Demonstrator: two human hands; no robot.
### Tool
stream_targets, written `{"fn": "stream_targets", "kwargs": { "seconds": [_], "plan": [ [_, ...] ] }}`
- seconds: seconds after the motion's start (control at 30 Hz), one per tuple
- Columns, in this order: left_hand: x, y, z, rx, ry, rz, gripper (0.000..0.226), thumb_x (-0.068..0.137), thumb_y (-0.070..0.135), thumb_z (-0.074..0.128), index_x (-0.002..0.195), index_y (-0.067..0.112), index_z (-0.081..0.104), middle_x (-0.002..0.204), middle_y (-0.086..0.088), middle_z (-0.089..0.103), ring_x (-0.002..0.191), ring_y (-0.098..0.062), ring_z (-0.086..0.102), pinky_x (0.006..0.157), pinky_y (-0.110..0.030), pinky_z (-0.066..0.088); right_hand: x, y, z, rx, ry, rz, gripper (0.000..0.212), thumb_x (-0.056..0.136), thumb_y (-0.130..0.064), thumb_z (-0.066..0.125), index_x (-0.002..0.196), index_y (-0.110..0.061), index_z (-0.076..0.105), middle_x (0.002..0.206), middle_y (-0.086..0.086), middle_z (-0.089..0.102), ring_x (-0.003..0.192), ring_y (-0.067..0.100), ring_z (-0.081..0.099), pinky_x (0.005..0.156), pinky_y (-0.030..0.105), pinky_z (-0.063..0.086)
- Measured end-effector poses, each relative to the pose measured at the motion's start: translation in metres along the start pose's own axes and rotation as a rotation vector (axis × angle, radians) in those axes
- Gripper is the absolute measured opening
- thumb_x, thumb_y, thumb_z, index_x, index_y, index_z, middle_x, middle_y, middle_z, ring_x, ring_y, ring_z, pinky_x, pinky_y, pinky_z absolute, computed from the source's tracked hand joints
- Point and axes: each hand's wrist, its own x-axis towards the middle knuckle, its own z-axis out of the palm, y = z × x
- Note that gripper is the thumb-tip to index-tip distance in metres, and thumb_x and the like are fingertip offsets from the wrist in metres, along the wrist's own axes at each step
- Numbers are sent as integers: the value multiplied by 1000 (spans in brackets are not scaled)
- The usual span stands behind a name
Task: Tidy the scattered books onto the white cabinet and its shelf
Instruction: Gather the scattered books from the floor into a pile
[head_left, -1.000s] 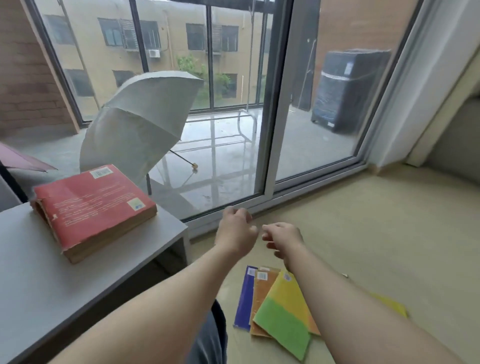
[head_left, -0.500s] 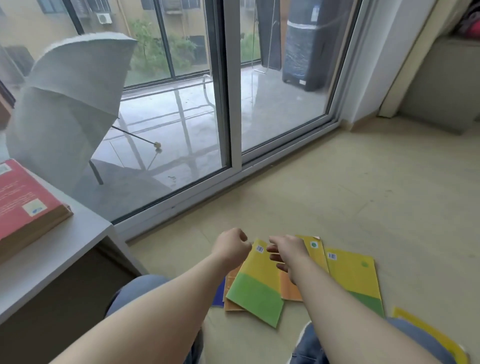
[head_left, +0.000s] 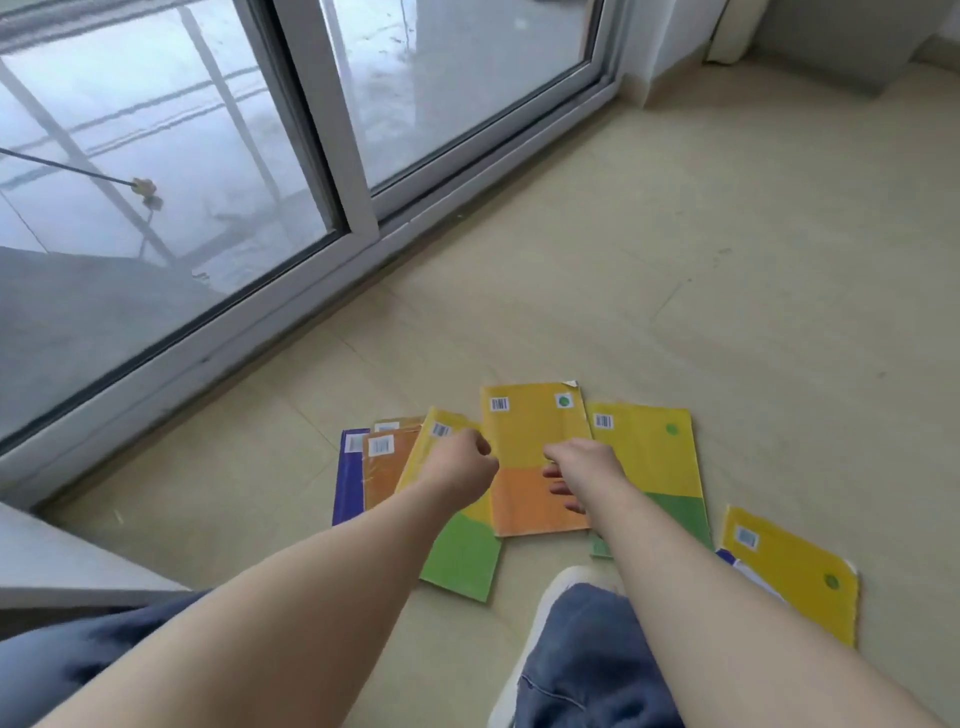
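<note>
From my remote seat I read the scene so: at the far left only a corner of the white cabinet shows, a flat, smooth worktop, and the books are all on the floor, well below it. The fan begins with the purple book, then the orange book lying partly over it, then the left yellow-and-green book over that one. The left hand hangs above this book, curled into a fist with nothing in it; I cannot tell if it touches the cover. The yellow-and-orange book lies on top of both its neighbours, with one upper corner bent up. The right hand is over its right edge, fingers loose and spread, grasping nothing. Next are the right yellow-and-green book and, apart from it, the far yellow book, which has rounded corners. All are thin, soft-covered and a little glossy, and they lie flat on a smooth floor, so I judge that pinching from above will work badly. Better, I think, is to push the fan together with both hands, hook the fingertips under an overhanging edge, and lift the pile as one, supported from below so that the limp covers do not sag or slip out.
</note>
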Motion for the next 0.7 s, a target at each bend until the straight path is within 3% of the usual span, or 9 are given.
{"fn": "stream_targets", "kwargs": {
  "seconds": [0.13, 0.27, 0.37, 0.47, 0.6, 0.7],
  "plan": [
    [48, 17, 29, -5, -32, -7, 29, 91, 15, 44, 116, 8, 57, 110, -10, 63, 86, -23, 56, 66, -26, 41, 51, -9, -29, -36, 59, -14, 6, 90, -14, 49, 90, -11, 53, 70, 1, 53, 64, 20, 46, 56, 25, 32],
    [93, 27, 55, 9, -32, 2, 29, 92, 15, 43, 117, 9, 56, 111, -9, 61, 87, -23, 54, 66, -27, 41, 106, 5, -39, -10, 94, -27, 23, 89, -13, 49, 97, 6, 58, 76, 6, 54, 72, 21, 43, 62, 29, 31],
    [123, 24, 80, 35, -51, -19, 31, 92, 16, 43, 121, 10, 54, 116, -8, 59, 94, -24, 55, 69, -26, 41, 144, 36, -37, 4, 107, 31, 21, 88, -14, 49, 96, 3, 59, 82, 9, 54, 74, 22, 45, 62, 30, 32],
    [140, 14, 105, 47, -92, -71, 32, 92, 17, 44, 122, 11, 54, 119, -8, 58, 101, -24, 56, 73, -26, 43, 165, 69, -36, -13, 116, 93, 13, 89, -14, 49, 81, -13, 59, 78, 5, 56, 69, 22, 48, 58, 26, 35],
    [153, 1, 131, 60, -150, -149, 34, 91, 19, 46, 123, 11, 53, 119, -9, 57, 96, -23, 55, 74, -28, 44, 179, 99, -35, -57, 132, 145, 17, 90, -14, 50, 104, -13, 60, 83, 1, 55, 72, 18, 49, 67, 27, 38],
    [159, -8, 142, 163, -123, -253, 38, 89, 24, 43, 125, 17, 51, 127, -7, 50, 112, -27, 50, 93, -37, 43, 186, 111, -34, -94, 140, 177, 29, 89, -18, 52, 119, -15, 54, 92, 2, 56, 82, 21, 53, 75, 30, 44]
  ]
}}
